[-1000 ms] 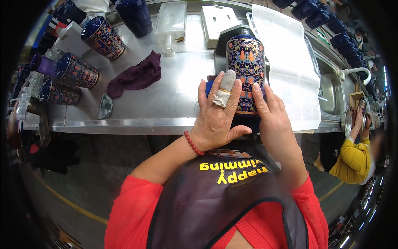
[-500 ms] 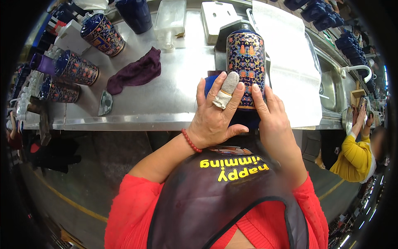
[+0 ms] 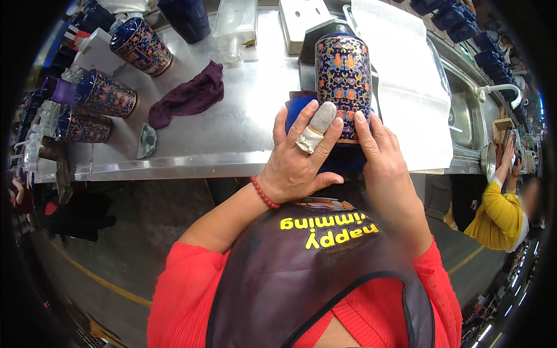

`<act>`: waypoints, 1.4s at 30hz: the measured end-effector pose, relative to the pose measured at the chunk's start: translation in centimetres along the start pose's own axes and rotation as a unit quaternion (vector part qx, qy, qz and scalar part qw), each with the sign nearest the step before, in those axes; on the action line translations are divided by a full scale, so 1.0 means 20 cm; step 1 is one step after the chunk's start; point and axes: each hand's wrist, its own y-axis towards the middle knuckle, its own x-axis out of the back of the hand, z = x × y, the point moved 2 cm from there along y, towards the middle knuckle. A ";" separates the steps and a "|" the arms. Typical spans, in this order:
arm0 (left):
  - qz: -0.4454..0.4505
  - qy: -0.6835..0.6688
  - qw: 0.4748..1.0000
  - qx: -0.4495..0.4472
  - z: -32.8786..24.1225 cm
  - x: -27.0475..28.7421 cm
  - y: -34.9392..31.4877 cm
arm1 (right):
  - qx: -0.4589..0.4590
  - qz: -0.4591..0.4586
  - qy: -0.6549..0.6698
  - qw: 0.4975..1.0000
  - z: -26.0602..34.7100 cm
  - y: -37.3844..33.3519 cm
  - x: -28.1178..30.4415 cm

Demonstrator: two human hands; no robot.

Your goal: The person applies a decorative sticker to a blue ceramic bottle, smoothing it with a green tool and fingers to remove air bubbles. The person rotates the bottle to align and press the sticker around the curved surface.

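Note:
A tall dark-blue ceramic vase (image 3: 342, 78) with a red, orange and blue flower pattern stands upright at the near edge of a steel worktable (image 3: 232, 136). My left hand (image 3: 301, 159) grips its lower left side, and its middle finger wears a grey fabric cot with white tape. My right hand (image 3: 380, 156) grips the lower right side. A blue cloth (image 3: 296, 110) sits under and behind my left fingers. A red bead bracelet (image 3: 264, 194) circles my left wrist.
Several patterned blue cups (image 3: 139, 43) lie at the table's left, beside a purple rag (image 3: 188, 95). A white sheet (image 3: 400, 75) covers the right side, with a steel sink and tap (image 3: 493, 90) beyond. A person in a yellow sleeve (image 3: 499, 211) works at the right.
Both hands stay on the vase, which sits slightly higher in the picture. My left fingers have spread a little wider on its side.

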 end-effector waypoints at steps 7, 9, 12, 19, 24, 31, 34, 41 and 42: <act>-0.020 -0.007 1.000 -0.010 -0.02 -0.01 -0.04 | 0.009 -0.012 0.024 1.000 -0.01 -0.04 0.00; -0.022 0.002 1.000 -0.011 -0.03 -0.01 -0.05 | 0.011 -0.011 0.022 1.000 -0.02 -0.05 -0.01; -0.023 0.007 1.000 -0.008 -0.04 -0.02 -0.04 | 0.010 -0.010 0.020 1.000 -0.02 -0.05 -0.01; -0.026 0.004 1.000 0.005 -0.05 -0.02 -0.05 | 0.012 -0.018 0.015 1.000 -0.01 -0.05 -0.02; -0.030 0.028 0.999 -0.017 -0.06 -0.03 -0.08 | 0.018 -0.024 0.020 0.999 -0.03 -0.06 -0.03; -0.003 -0.017 0.998 -0.061 0.00 0.06 0.04 | 0.018 -0.059 0.119 0.991 -0.10 -0.06 -0.04; 0.023 0.017 0.993 -0.118 0.09 0.10 0.17 | 0.035 -0.072 0.122 0.989 -0.12 -0.05 -0.04; 0.024 0.064 0.983 -0.173 0.28 0.15 0.50 | 0.039 -0.070 0.124 0.989 -0.13 -0.01 -0.02; 0.019 0.072 0.982 -0.173 0.31 0.15 0.53 | 0.038 -0.069 0.122 0.989 -0.13 -0.01 -0.02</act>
